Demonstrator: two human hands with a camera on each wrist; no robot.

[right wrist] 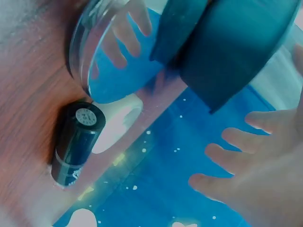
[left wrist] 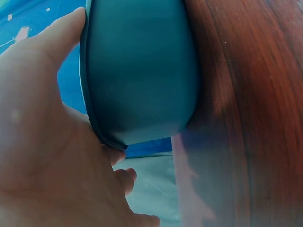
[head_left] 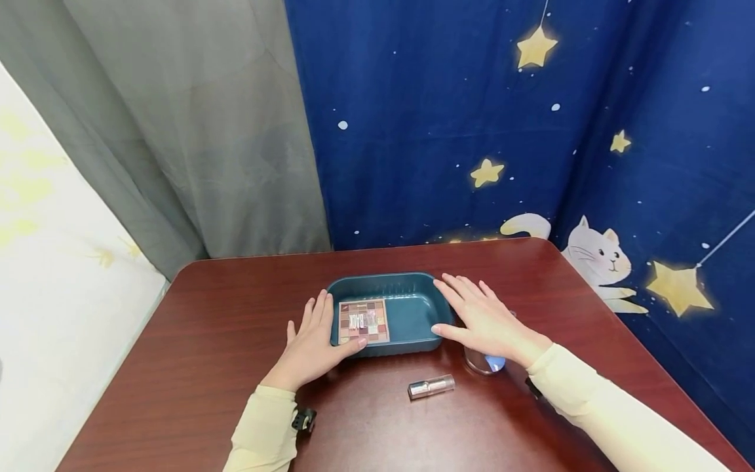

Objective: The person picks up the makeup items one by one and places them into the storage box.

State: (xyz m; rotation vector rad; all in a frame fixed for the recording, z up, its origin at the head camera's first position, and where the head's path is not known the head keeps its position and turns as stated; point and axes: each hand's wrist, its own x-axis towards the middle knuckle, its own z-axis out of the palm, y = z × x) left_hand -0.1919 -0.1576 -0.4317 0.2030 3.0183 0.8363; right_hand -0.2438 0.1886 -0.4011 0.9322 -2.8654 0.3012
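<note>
A teal rectangular tray (head_left: 413,346) sits on the table, with an eyeshadow palette (head_left: 364,321) lying in its left part. My left hand (head_left: 312,344) rests on the tray's left end, thumb across the near rim and fingers extended along the side. In the left wrist view, the thumb touches the tray's rim (left wrist: 84,71). At the right end, my right hand (head_left: 486,321) has its fingers spread beside the rim. Seen from the right wrist, those fingers (right wrist: 222,156) look apart from the tray wall (right wrist: 236,47) and hold nothing.
A lipstick tube (head_left: 431,387) lies in front of the tray. Under my right hand stands a round mirror (right wrist: 123,71), reflecting fingers. A black tube (right wrist: 78,142) and a white oval object (right wrist: 118,123) stand near it. Curtains (head_left: 413,131) hang behind the table (head_left: 236,328).
</note>
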